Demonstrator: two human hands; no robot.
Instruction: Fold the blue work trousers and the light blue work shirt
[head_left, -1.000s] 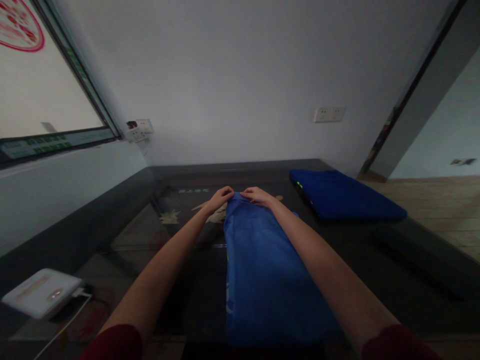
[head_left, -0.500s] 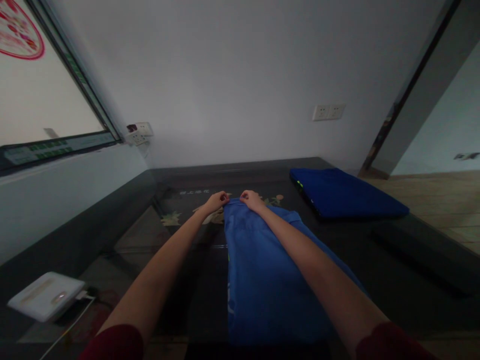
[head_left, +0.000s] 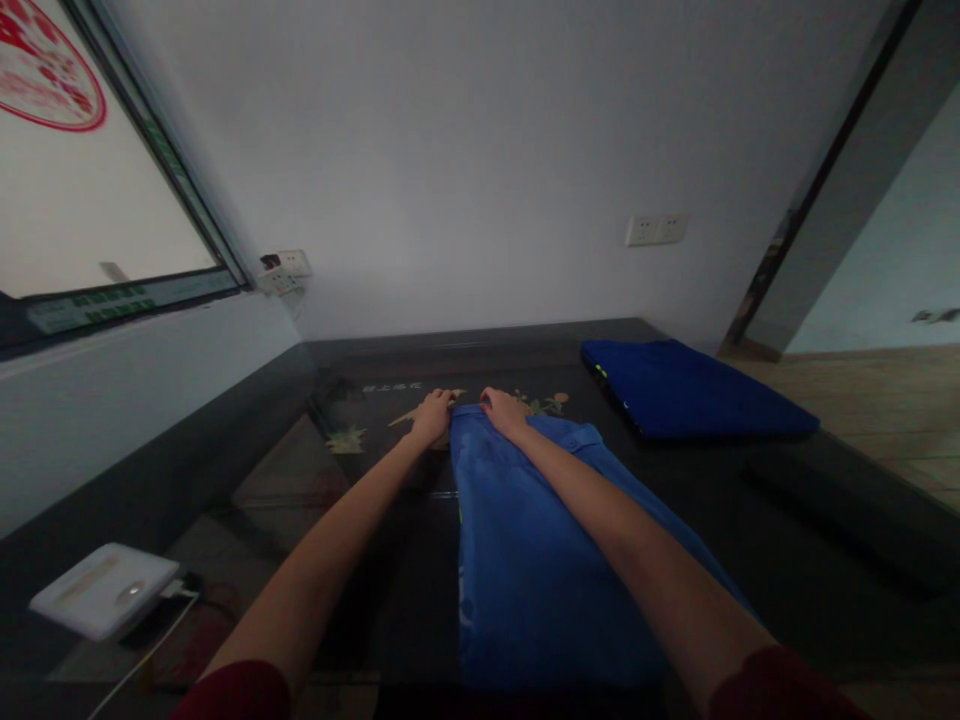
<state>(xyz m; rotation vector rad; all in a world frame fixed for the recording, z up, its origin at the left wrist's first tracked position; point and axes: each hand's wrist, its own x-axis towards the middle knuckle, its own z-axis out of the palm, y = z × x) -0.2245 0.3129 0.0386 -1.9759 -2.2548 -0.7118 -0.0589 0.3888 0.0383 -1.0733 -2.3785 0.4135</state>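
A blue garment (head_left: 517,560) lies spread on the dark tabletop, its narrow edge at the far end and its wider part toward me. At the far left corner of that edge is my left hand (head_left: 433,418), fingers curled and closed at the cloth. A little to the right, my right hand (head_left: 504,412) grips the same far edge between thumb and fingers. My right forearm crosses over the garment and covers part of its right side. The fingertips of both hands are partly hidden.
A folded dark blue cloth item (head_left: 690,390) lies at the right on the black table (head_left: 397,560). At the left front sits a white box-like device (head_left: 105,590) with a cable. Wall sockets (head_left: 656,230) and a window (head_left: 112,180) are behind.
Both hands have settled lower onto the garment's far edge, knuckles flatter than before. The garment lies almost unchanged. The view has shifted slightly.
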